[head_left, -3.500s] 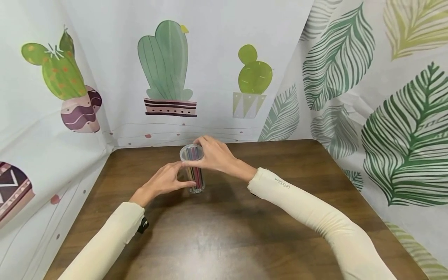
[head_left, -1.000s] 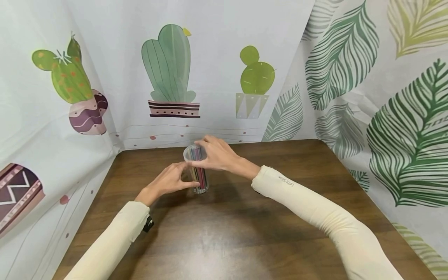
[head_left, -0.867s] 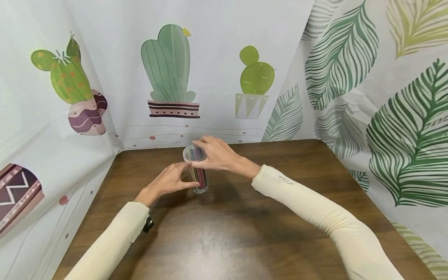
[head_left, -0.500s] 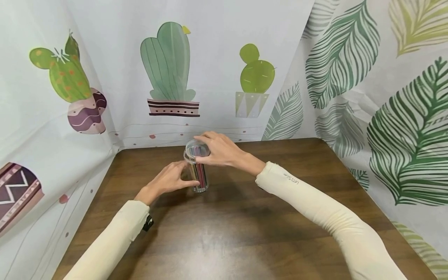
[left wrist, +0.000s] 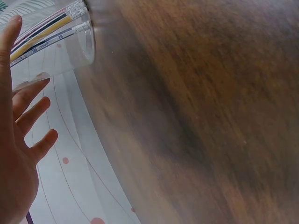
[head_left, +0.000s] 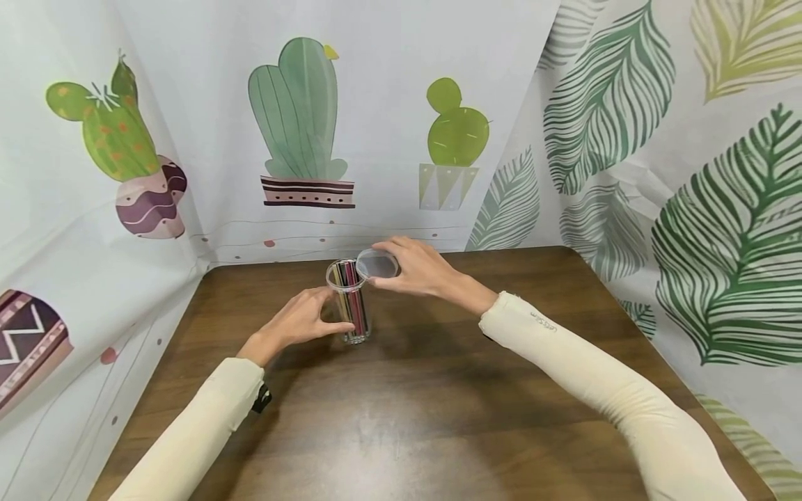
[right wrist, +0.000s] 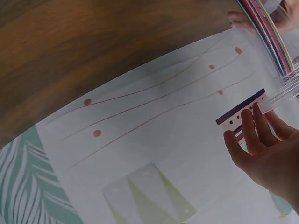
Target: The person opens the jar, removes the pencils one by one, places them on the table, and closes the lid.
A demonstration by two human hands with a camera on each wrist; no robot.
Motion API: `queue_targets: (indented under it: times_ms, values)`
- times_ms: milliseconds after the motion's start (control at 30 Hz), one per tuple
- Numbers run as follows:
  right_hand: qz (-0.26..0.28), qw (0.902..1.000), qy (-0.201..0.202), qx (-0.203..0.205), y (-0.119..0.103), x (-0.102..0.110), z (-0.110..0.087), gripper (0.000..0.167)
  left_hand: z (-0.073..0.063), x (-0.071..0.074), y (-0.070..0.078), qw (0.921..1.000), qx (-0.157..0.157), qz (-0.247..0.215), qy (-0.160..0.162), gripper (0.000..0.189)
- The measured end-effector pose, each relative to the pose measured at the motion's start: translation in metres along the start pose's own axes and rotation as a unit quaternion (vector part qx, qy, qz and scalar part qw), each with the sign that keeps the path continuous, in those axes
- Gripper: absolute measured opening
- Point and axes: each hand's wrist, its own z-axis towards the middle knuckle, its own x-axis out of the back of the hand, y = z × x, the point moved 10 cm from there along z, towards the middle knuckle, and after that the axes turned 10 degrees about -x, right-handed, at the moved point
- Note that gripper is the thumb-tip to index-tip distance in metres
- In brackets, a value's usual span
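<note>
A clear plastic jar [head_left: 357, 339] stands upright near the back of the table, packed with pencils [head_left: 347, 275]. My left hand [head_left: 299, 321] holds the jar from the left, thumb across the front and fingers behind it. In the left wrist view, pencil ends with metal bands show through the jar's wall [left wrist: 77, 58], at its bottom. My right hand [head_left: 421, 270] pinches a round clear lid [head_left: 377, 265] by its edge, tilted just right of the jar's uncovered mouth. In the right wrist view, fingers of the right hand [right wrist: 268, 154] reach the lid's edge.
The brown wooden table [head_left: 401, 417] stretches toward me in front of the jar. Behind its back edge hangs a white curtain [head_left: 388, 83] printed with cacti, and leaf-patterned cloth [head_left: 626, 209] hangs on the right side.
The right hand has lifted the lid off the jar and moved it rightward, uncovering the pencils. The left hand keeps its hold and the jar stays in place.
</note>
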Motion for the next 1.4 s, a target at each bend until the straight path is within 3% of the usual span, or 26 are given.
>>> queue_targets:
  times_ms: [167,367,900,1133,1400]
  values:
    - [0.005,0.9999,0.005,-0.016,0.014,0.0,-0.006,0.072,0.0,0.0,0.0,1.0,0.004,0.003,0.0,0.086]
    - [0.002,0.9998,0.021,-0.007,0.026,-0.007,-0.013,0.07,-0.001,0.002,-0.001,1.0,0.006,0.002,0.001,0.083]
    - [0.013,0.9986,-0.047,-0.02,0.043,-0.089,-0.033,0.075,-0.001,0.002,0.001,0.9999,0.005,-0.015,-0.001,0.083]
    - [0.012,0.9961,-0.074,-0.046,0.053,-0.113,-0.038,0.077,0.0,0.002,0.001,0.9999,0.008,-0.009,-0.001,0.082]
    - [0.011,0.9933,-0.107,-0.042,0.053,-0.135,-0.044,0.083,-0.002,0.002,-0.001,0.9998,0.018,-0.009,-0.007,0.081]
